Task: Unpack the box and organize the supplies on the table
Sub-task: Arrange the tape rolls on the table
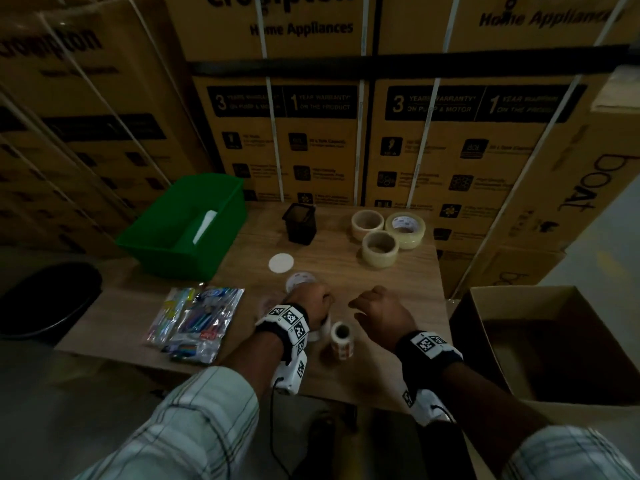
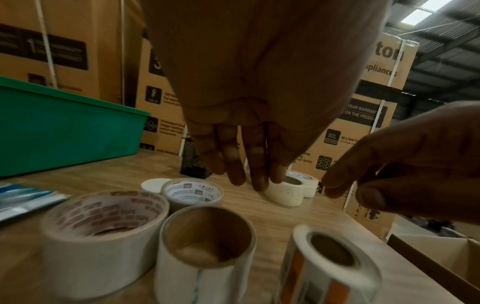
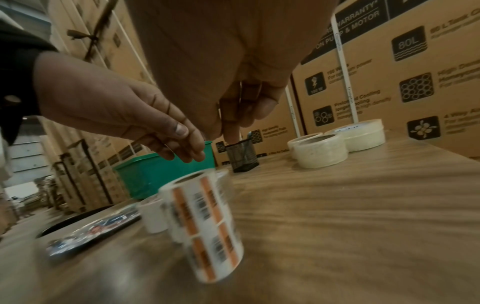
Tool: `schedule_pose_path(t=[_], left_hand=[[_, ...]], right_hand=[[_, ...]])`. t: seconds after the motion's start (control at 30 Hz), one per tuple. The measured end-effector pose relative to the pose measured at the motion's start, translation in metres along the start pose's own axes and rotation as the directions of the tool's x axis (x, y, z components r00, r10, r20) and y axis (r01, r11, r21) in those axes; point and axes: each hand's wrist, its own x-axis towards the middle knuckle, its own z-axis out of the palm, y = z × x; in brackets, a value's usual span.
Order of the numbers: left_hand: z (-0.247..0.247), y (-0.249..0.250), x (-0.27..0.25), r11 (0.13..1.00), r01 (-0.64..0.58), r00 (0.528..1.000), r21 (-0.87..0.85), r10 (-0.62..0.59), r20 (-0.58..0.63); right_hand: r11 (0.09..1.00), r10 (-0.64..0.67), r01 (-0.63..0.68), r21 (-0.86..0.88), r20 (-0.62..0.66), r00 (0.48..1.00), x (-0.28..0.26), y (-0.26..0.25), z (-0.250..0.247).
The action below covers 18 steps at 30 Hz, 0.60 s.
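Observation:
My left hand [image 1: 311,299] hovers with straight fingers [image 2: 246,164] over a cluster of rolls near the table's front, holding nothing. Standing upright in that cluster are an orange-and-white label roll [image 1: 341,341] [image 3: 205,222], a white roll [image 2: 205,253], a wide tape roll with red print [image 2: 101,232] and a smaller tape roll [image 1: 300,280]. My right hand [image 1: 377,310] hangs just right of the label roll, fingers loosely curled, empty. The opened cardboard box [image 1: 554,344] sits to the right of the table; its inside is dark.
Three clear tape rolls [image 1: 380,249] stand at the back right of the wooden table [image 1: 346,268]. A black mesh pen holder [image 1: 300,223] and a white disc [image 1: 281,263] are mid-table. A green bin [image 1: 183,223] is back left, pen packets [image 1: 197,320] front left. Stacked cartons form a wall behind.

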Motion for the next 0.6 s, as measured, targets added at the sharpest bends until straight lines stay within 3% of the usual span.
schedule_pose_path(t=[0.37, 0.6], left_hand=[[0.011, -0.014, -0.041, 0.999, 0.037, 0.999, -0.012, -0.038, -0.018], [0.017, -0.023, -0.039, 0.996, -0.073, 0.996, -0.056, 0.07, -0.049]], right_hand=[[0.998, -0.069, 0.07, -0.007, 0.126, 0.99, -0.025, -0.027, -0.004], [0.998, 0.066, -0.07, 0.002, 0.277, 0.959, -0.009, -0.043, 0.008]])
